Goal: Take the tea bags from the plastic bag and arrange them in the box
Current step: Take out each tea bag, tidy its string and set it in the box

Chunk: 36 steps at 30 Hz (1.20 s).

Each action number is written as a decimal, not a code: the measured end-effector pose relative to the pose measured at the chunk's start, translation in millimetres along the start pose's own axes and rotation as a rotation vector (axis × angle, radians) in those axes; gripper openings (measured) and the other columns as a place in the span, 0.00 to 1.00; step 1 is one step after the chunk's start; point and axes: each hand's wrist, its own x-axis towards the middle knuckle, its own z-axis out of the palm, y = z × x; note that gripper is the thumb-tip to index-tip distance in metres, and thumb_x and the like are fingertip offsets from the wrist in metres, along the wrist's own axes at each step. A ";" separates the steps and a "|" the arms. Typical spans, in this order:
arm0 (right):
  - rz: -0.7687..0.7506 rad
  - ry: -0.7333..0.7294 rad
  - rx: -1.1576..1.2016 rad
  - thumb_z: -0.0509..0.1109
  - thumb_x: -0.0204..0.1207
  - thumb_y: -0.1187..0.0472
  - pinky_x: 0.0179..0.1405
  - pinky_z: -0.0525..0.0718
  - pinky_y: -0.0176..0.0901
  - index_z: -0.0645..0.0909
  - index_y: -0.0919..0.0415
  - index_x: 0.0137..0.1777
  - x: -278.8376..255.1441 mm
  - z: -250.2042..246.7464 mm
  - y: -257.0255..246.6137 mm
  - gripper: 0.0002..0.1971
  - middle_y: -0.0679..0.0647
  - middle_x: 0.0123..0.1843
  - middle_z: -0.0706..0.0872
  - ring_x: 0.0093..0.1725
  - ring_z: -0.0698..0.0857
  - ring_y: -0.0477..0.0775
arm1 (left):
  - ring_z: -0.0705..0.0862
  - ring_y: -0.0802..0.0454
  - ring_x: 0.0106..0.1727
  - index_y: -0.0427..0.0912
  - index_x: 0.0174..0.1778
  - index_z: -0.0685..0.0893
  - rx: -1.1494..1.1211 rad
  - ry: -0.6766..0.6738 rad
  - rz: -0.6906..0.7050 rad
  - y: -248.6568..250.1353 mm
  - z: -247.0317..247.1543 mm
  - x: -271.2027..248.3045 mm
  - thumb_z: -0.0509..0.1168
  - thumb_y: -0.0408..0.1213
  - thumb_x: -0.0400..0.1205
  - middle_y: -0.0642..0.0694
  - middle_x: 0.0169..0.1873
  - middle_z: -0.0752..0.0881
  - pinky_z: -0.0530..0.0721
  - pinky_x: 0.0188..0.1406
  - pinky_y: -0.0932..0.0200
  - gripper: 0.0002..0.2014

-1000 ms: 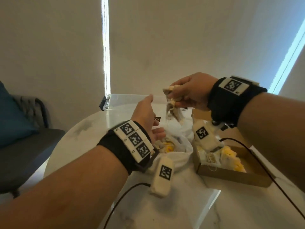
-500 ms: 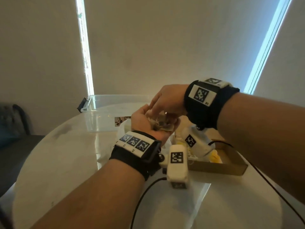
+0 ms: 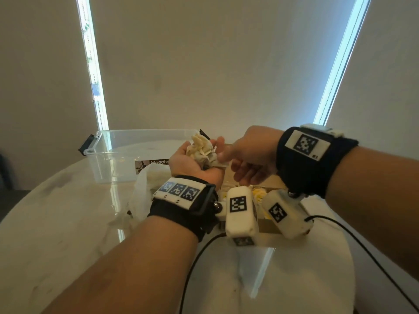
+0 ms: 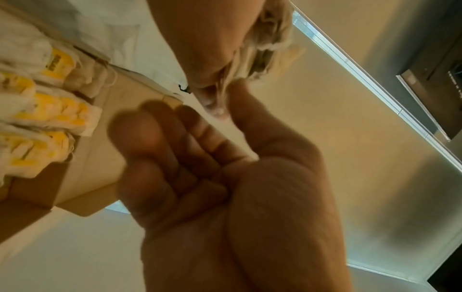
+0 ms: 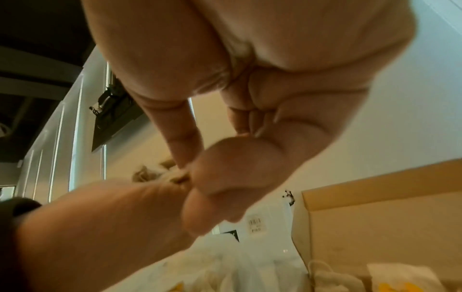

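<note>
While the left hand (image 3: 192, 162) cups a crumpled bunch of tea bags (image 3: 201, 148) palm-up above the plastic bag (image 3: 140, 196), the right hand (image 3: 247, 157) pinches one of them between thumb and forefinger, over the cardboard box (image 4: 82, 177) on the bench (image 3: 68, 223).

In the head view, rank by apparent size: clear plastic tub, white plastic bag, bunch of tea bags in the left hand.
Largest to smallest, as seen:
1. Clear plastic tub
2. White plastic bag, partly hidden by the left wrist, so unsure
3. Bunch of tea bags in the left hand
</note>
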 end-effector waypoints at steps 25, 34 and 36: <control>-0.450 0.092 -0.047 0.78 0.67 0.78 0.39 0.88 0.34 0.92 0.63 0.37 9.5 -59.0 20.4 0.09 0.51 0.44 0.95 0.44 0.93 0.46 | 0.88 0.43 0.30 0.33 0.57 0.81 0.403 -0.157 -0.589 -14.6 -21.5 1.4 0.72 0.51 0.75 0.36 0.44 0.84 0.87 0.20 0.58 0.25; -0.399 0.069 -0.044 0.83 0.67 0.71 0.35 0.88 0.35 0.88 0.62 0.46 19.1 -43.0 29.3 0.11 0.57 0.41 0.92 0.35 0.92 0.48 | 0.86 0.58 0.24 0.37 0.51 0.84 0.634 -0.103 -0.465 -20.4 -15.9 2.8 0.72 0.36 0.72 0.45 0.32 0.86 0.82 0.16 0.68 0.13; -0.337 0.056 -0.064 0.83 0.68 0.70 0.31 0.87 0.32 0.89 0.62 0.43 22.6 -39.8 38.3 0.08 0.55 0.38 0.93 0.33 0.92 0.46 | 0.84 0.59 0.22 0.35 0.51 0.84 0.690 -0.068 -0.480 -21.5 -19.2 5.0 0.72 0.37 0.75 0.45 0.35 0.86 0.80 0.14 0.69 0.12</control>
